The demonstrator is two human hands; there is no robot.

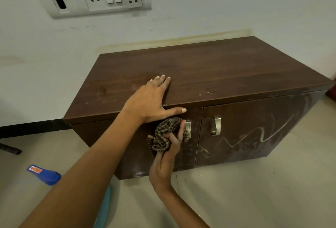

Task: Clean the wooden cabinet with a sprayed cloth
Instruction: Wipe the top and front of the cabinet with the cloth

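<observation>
L hand (151, 100) lies flat, fingers straight, on top of the wooden cabinet (227, 67) near its front edge, thumb over the edge. R hand (166, 156) grips a bunched checked cloth (162, 133) against the left door (131, 147), just beside its metal handle (188, 127). Right door (254, 118) has pale smears.

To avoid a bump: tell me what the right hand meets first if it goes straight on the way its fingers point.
Likely the left hand, whose thumb lies along the cabinet's top edge just above the right hand and its cloth; depth is unclear.
</observation>
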